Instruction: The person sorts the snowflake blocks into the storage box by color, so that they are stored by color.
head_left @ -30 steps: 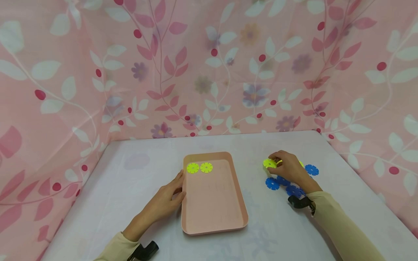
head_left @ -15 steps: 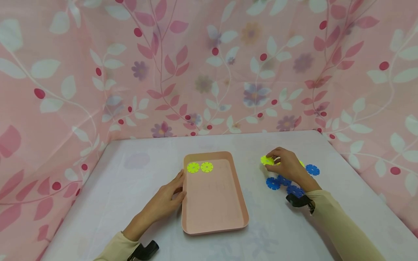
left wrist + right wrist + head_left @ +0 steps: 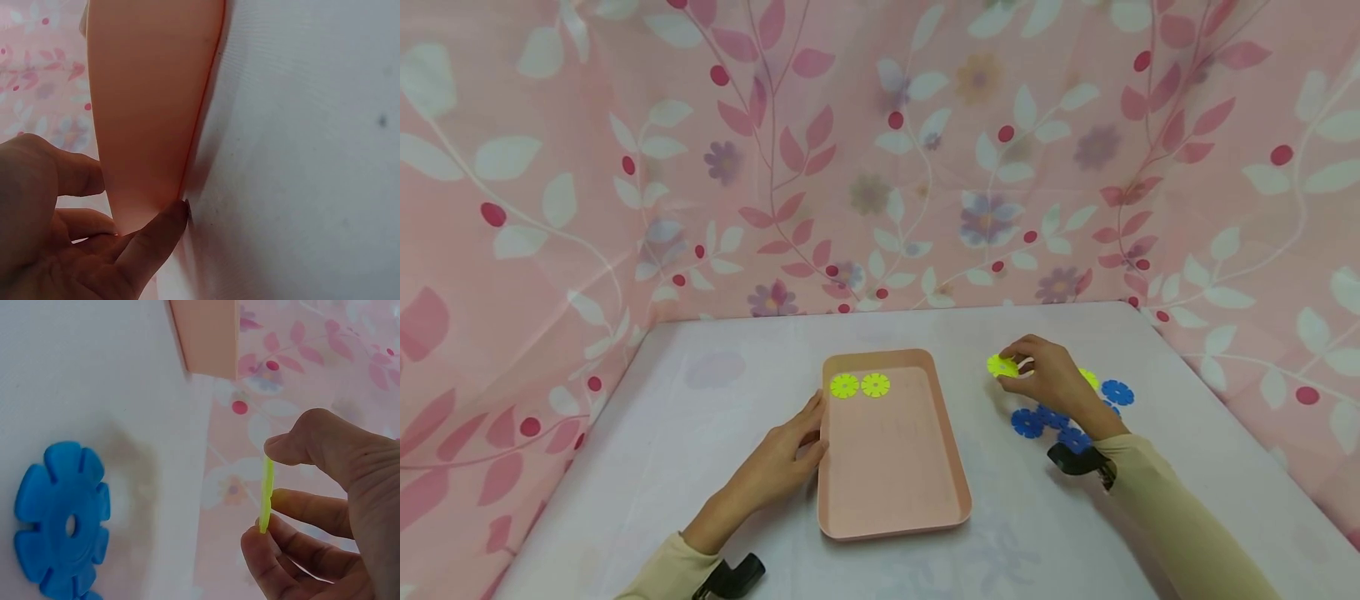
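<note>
My right hand (image 3: 1048,375) pinches a yellow flower-shaped plastic disc (image 3: 1002,366) between thumb and fingertips, to the right of the pink tray (image 3: 895,467). In the right wrist view the yellow disc (image 3: 267,494) shows edge-on, raised off the table. My left hand (image 3: 782,454) rests its fingertips and thumb against the outside of the tray's left wall, also seen in the left wrist view on the tray wall (image 3: 153,112). Inside the tray, two yellow discs (image 3: 844,386) lie side by side at the far left corner.
Several blue discs (image 3: 1027,423) lie on the white-covered table (image 3: 700,433) below and beside the right hand. Another yellow disc (image 3: 1087,379) is partly hidden behind that hand. A pink leaf-patterned curtain (image 3: 865,167) stands around the table's far and side edges.
My right hand has lifted the yellow disc away from the pile and moved it slightly left toward the tray. The left hand and the tray stay where they were.
</note>
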### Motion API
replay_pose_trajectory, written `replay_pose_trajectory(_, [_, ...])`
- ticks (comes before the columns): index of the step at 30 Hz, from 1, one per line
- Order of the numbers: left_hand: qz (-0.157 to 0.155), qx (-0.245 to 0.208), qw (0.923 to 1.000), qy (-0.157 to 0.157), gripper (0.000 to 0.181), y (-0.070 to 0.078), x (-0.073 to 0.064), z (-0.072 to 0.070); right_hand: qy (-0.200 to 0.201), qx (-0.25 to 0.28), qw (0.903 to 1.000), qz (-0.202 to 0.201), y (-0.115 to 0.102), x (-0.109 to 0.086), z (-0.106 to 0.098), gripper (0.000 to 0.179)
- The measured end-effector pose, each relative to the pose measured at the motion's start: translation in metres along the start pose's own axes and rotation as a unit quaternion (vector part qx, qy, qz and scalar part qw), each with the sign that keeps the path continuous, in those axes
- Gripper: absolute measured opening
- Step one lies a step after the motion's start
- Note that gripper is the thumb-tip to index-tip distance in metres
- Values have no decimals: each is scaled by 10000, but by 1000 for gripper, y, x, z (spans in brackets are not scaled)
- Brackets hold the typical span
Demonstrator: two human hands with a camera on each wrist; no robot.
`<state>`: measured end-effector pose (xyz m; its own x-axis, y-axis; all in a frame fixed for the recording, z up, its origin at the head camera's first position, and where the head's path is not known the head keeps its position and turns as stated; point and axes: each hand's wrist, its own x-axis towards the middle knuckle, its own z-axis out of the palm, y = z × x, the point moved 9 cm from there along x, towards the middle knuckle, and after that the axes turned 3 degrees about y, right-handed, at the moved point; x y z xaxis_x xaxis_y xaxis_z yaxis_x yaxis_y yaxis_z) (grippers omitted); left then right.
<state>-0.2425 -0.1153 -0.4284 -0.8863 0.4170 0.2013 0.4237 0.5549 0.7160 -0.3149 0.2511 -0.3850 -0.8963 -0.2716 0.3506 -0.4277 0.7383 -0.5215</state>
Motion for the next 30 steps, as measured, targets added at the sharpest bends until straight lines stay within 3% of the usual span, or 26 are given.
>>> replay_pose_trajectory(15, [-184, -59, 9998, -11, 67, -1, 0, -1, -67, 131, 9996, -250, -30, 16, 2, 37])
replay_pose_trajectory(24, [-329, -380, 9987, 85, 68, -1, 0, 1, -177, 193, 9986, -450, -46, 25, 7, 36])
replay_pose_trajectory(30, [-328, -260, 9990, 131, 68, 1, 1, 1, -232, 239, 9981, -525, -56, 28, 11, 35])
